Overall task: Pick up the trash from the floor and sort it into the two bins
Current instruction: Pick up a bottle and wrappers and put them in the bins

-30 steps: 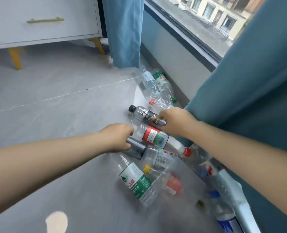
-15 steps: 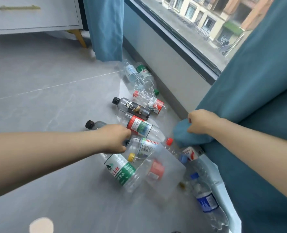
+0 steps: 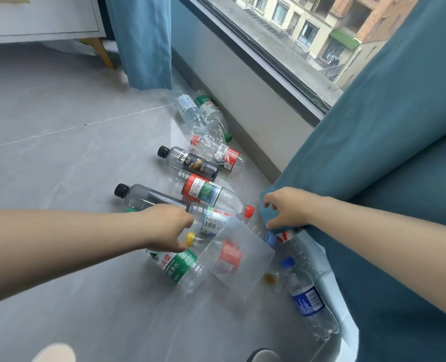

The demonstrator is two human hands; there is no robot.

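Observation:
Several empty plastic bottles lie on the grey floor by the window wall. My left hand [image 3: 169,227] is closed round the body of a clear black-capped bottle [image 3: 135,195], which points left. Beside it lie a red-labelled bottle [image 3: 203,192], a dark-labelled bottle [image 3: 190,163], a green-labelled bottle [image 3: 177,265] and a clear plastic sheet [image 3: 240,259] over a red item. My right hand [image 3: 287,207] grips the lower edge of the teal curtain [image 3: 373,152], holding it off a blue-labelled bottle [image 3: 308,301] and other bottles partly hidden beneath.
Crushed bottles [image 3: 198,111] lie further back along the window wall [image 3: 242,87]. A second teal curtain [image 3: 143,43] hangs beside a white cabinet [image 3: 39,17] on yellow legs. Open grey floor [image 3: 60,152] stretches to the left. My shoe tips [image 3: 52,354] show at the bottom.
My right hand left the dark-labelled bottle and took hold of the curtain edge, lifting it off hidden bottles. My left hand has drawn the black-capped bottle leftward out of the pile.

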